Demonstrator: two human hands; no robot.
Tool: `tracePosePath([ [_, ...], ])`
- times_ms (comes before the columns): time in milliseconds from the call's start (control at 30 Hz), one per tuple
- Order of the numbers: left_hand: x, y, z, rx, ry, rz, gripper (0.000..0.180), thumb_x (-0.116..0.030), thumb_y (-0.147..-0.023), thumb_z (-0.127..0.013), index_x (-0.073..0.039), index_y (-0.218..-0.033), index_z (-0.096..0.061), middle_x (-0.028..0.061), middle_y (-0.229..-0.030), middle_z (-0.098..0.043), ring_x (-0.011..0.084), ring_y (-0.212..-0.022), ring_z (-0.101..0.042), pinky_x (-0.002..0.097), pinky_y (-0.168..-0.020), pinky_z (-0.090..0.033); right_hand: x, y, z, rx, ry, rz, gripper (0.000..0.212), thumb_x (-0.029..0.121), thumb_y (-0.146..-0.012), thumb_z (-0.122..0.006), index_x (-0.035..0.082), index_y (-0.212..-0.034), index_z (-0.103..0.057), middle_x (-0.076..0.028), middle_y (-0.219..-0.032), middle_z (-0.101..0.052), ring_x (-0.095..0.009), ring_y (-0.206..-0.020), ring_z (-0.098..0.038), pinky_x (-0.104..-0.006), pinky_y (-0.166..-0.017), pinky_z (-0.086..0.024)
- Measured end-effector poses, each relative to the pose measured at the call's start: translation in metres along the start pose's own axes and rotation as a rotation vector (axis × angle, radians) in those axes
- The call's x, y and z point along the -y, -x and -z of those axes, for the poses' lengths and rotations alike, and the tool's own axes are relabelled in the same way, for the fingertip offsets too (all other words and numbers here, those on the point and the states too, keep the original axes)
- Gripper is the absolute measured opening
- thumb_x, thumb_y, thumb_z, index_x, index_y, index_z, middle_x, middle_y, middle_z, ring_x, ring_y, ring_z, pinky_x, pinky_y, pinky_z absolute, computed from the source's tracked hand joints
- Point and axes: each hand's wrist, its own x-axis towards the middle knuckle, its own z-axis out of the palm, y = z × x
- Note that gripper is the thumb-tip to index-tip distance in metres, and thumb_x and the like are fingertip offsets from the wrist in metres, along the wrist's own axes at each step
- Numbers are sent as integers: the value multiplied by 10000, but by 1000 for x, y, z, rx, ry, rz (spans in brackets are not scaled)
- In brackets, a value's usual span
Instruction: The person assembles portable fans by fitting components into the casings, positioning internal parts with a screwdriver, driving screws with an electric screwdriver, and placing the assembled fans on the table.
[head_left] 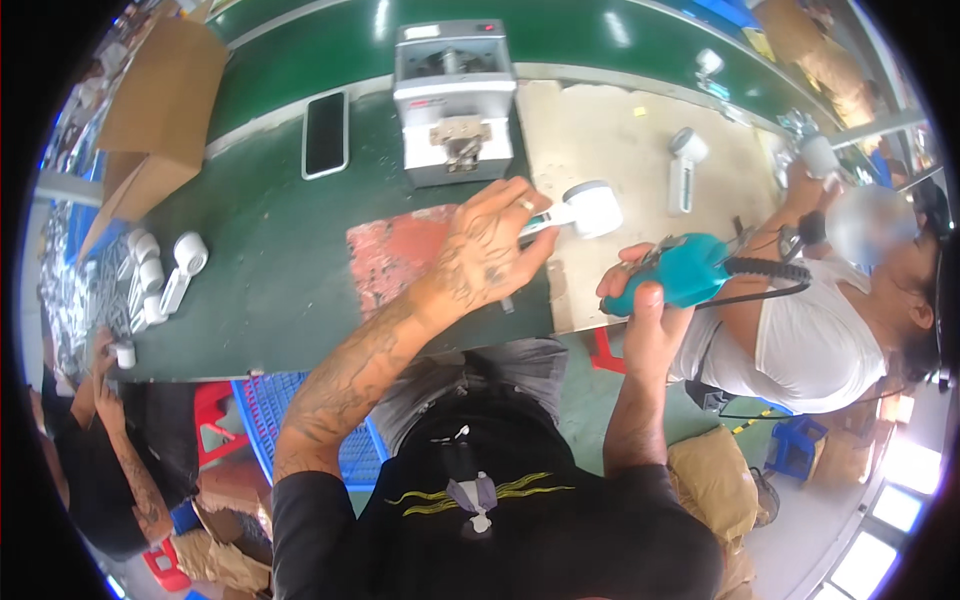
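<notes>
From where I'm standing, the white fixture [594, 208] sits at the end of the worker's left hand [500, 240], over the seam between the green counter [270, 270] and a pale board [605, 125]. That hand's grip is closed on the slim handle, which runs from about nine o'clock out to the round head between two and three. The right hand [645, 298] has its grip wrapped round a teal tool [685, 268], which lies at about four o'clock from the head, near it but apart. The tool's own long axis tilts from eight o'clock up to two, so the head faces its side of the work. The left hand is the nearer, being on the handle itself.

The head is a short, smooth, plastic-looking drum with a grey rim; the tool is rounded and moulded, trailing a ribbed black cable sleeve [768, 270]. Under the left wrist lies a scuffed, flaking red patch [390, 250]. At eleven o'clock from the fixture stands a boxy grey machine [455, 100].
</notes>
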Motion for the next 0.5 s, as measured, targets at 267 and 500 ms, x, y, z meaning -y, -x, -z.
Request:
tracePosePath([
  [267,41,51,91,183,-184,127,215,-202,-934,-715,-62,-1095,-741,112,-1037,-695,333,-1007,-620,442,-952,-485,4,-57,-90,187,-352,4,800,780,-895,-599,9,-1108,-591,-45,-703,-515,-192,-596,-501,-344,-594,-411],
  [500,56,65,85,119,-227,111,261,-290,-977,-630,-115,-1121,-759,68,-1125,-660,311,-1063,-579,471,-1014,-431,-20,-133,-173,161,-176,290,478,432,-1091,-543,-38,-1026,-604,-69,-701,-568,-183,-620,-585,-318,-570,-469],
])
